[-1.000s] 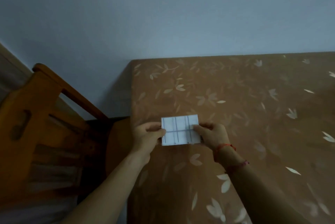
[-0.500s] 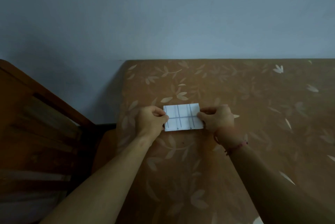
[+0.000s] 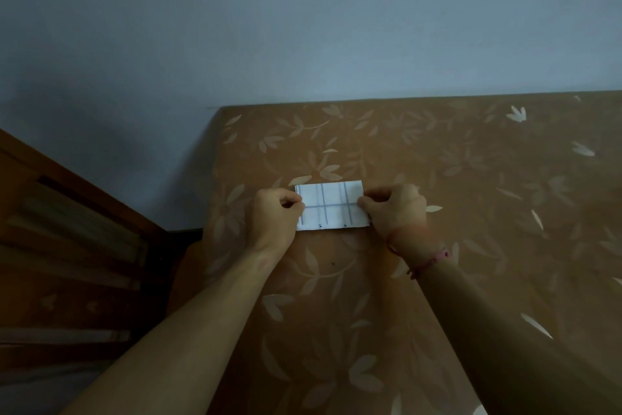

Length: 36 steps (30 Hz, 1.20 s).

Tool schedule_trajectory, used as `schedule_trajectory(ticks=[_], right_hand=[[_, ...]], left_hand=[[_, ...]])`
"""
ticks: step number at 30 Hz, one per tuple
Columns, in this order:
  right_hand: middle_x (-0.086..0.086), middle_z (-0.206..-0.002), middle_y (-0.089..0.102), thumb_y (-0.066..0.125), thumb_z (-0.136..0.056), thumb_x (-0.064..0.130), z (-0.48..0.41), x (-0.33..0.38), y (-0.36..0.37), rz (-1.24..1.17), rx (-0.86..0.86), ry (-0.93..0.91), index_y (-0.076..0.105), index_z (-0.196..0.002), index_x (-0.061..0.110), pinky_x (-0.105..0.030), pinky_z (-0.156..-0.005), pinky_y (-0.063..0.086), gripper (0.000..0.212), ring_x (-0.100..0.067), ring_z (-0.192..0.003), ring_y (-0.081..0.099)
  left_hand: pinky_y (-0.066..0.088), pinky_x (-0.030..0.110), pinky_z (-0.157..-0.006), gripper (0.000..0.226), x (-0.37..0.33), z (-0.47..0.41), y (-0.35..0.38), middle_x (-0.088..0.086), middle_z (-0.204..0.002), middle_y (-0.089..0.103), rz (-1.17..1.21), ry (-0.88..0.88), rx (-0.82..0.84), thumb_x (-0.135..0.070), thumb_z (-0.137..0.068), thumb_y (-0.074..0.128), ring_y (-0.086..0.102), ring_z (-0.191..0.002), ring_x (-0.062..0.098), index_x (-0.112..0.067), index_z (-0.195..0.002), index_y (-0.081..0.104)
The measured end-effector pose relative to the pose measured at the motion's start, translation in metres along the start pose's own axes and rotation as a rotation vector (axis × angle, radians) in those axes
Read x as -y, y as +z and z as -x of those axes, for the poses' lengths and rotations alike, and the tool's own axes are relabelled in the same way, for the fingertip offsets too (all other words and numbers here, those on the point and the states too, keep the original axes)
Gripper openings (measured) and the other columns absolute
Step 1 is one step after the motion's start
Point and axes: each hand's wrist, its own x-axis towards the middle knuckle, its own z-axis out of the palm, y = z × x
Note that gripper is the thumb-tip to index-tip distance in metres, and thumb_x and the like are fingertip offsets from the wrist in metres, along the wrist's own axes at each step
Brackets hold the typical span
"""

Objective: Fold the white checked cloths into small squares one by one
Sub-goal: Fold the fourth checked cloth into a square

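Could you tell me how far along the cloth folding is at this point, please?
Done: the white checked cloth is already a small rectangle on the table. In hand: left hand and right hand pinch its ends. Left: probably a final fold; no other cloths show.

Both hands cover the folded cloth's [image 3: 331, 206] side edges, and its layers perhaps cannot be counted.

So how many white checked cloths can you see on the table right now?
1. The single white checked cloth lies folded on the table, pinched at its ends by the left hand and right hand. Others may be out of frame.
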Motion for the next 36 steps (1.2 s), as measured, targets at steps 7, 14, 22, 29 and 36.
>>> schedule_trajectory(ticks=[7, 14, 22, 29, 36], right_hand=[[-0.005, -0.1, 0.073, 0.068, -0.085, 0.021, -0.002, 0.002, 0.005, 0.031, 0.001, -0.062, 0.074, -0.107, 0.014, -0.022, -0.072, 0.047, 0.023, -0.017, -0.087, 0.066], [-0.011, -0.102, 0.064, 0.061, -0.088, 0.018, 0.003, 0.002, 0.001, 0.173, -0.143, -0.334, 0.071, -0.102, 0.007, -0.034, -0.075, 0.05, 0.019, -0.026, -0.089, 0.06], [-0.016, -0.158, 0.019, 0.006, -0.09, 0.035, 0.027, 0.009, 0.042, 0.469, 0.236, -0.731, 0.022, -0.15, 0.002, -0.04, -0.121, 0.014, 0.07, -0.027, -0.148, 0.013], [-0.009, -0.161, -0.001, -0.004, -0.086, 0.044, 0.016, -0.002, 0.046, 0.589, 0.361, -0.74, 0.002, -0.153, 0.006, -0.037, -0.122, 0.002, 0.077, -0.019, -0.149, -0.005], [-0.005, -0.161, -0.011, -0.004, -0.091, 0.057, 0.011, -0.03, 0.02, 0.756, 0.299, -0.633, -0.007, -0.152, 0.011, -0.036, -0.119, -0.009, 0.077, -0.016, -0.148, -0.012]], left_hand=[[0.05, 0.027, -0.074, 0.013, 0.004, -0.002, 0.004, 0.008, -0.095, 0.071, -0.109, 0.141, -0.001, -0.007, -0.084, 0.069, 0.063, -0.083, 0.017, -0.004, -0.095, 0.075], [0.045, 0.023, -0.095, 0.026, 0.012, 0.002, 0.006, 0.007, -0.118, 0.058, -0.231, 0.388, -0.007, -0.007, -0.089, 0.062, 0.054, -0.109, 0.017, -0.001, -0.114, 0.066], [0.031, 0.042, -0.114, 0.052, 0.023, 0.002, 0.019, 0.017, -0.139, 0.052, -0.603, 0.638, 0.226, -0.023, -0.091, 0.031, 0.046, -0.133, 0.026, 0.0, -0.133, 0.052], [0.02, 0.038, -0.118, 0.053, 0.031, 0.001, 0.018, 0.01, -0.153, 0.033, -0.724, 0.618, 0.217, -0.025, -0.098, 0.024, 0.025, -0.144, 0.02, -0.008, -0.146, 0.037], [0.017, 0.039, -0.117, 0.058, 0.029, 0.001, 0.016, 0.015, -0.154, 0.031, -0.766, 0.61, 0.238, -0.031, -0.096, 0.016, 0.024, -0.145, 0.025, -0.005, -0.144, 0.038]])
